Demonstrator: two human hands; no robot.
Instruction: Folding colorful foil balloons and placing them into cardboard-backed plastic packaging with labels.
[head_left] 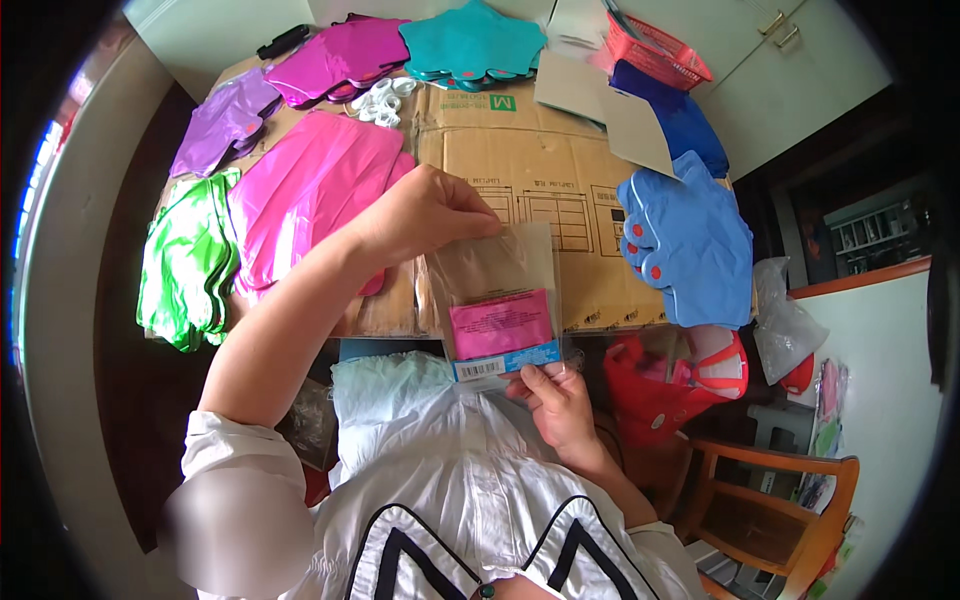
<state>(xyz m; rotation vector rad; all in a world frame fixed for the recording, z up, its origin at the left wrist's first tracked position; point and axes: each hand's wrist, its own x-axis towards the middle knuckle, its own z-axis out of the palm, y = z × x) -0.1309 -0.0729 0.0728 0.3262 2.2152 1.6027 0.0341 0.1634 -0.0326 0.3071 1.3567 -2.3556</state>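
A clear plastic bag (pixel 505 262) hangs upright between my hands, above the front edge of the cardboard. Inside its lower half lie a folded pink piece (pixel 500 322) with small dark print and, below that, a blue and white label card (pixel 508 360) with a barcode. My left hand (pixel 435 212) pinches the bag's top edge, fingers pressed together. At the bottom right corner, my right hand (pixel 558 400) grips the bag between thumb and fingers. Beside my left forearm a stack of shiny pink film pieces (pixel 310 190) lies on the cardboard.
Flattened cardboard (pixel 470 140) covers the table. Around it lie green (pixel 190 260), purple (pixel 225 120), magenta (pixel 335 55), teal (pixel 470 45) and light blue (pixel 690 240) stacks. White cords (pixel 380 102) and a red basket (pixel 655 50) sit toward the back. A red bucket (pixel 650 395) and wooden chair (pixel 790 500) stand right.
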